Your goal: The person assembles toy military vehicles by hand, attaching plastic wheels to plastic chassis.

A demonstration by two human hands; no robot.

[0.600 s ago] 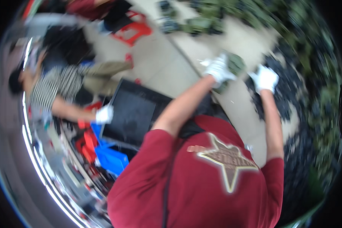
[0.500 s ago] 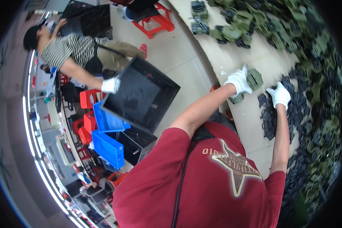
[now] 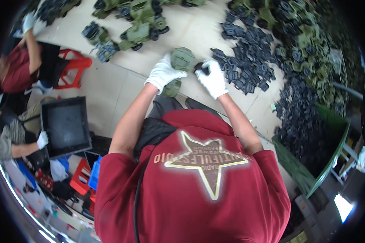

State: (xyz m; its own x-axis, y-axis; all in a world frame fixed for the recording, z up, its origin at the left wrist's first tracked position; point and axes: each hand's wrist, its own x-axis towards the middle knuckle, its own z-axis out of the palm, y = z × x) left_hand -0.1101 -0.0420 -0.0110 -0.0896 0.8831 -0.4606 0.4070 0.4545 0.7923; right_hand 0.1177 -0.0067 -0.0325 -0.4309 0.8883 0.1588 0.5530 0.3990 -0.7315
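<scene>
Both my hands wear white gloves. My left hand (image 3: 163, 73) grips an olive green plastic toy vehicle body (image 3: 181, 60) over the pale floor. My right hand (image 3: 212, 78) holds a small black plastic part (image 3: 200, 67) right beside that green body. A heap of black parts (image 3: 247, 60) lies just right of my hands. My red shirt with a star print fills the lower middle of the view.
Several assembled green toy vehicles (image 3: 136, 28) sit on the floor ahead, with more green vehicles (image 3: 308, 44) at the right. A green bin (image 3: 312, 162) stands at right. At left, a seated person holds a black tray (image 3: 65, 125); another person sits by a red stool (image 3: 75, 67).
The view has swung, so the hands now sit at top centre. My right hand has closed in on the green body and now holds a black part.
</scene>
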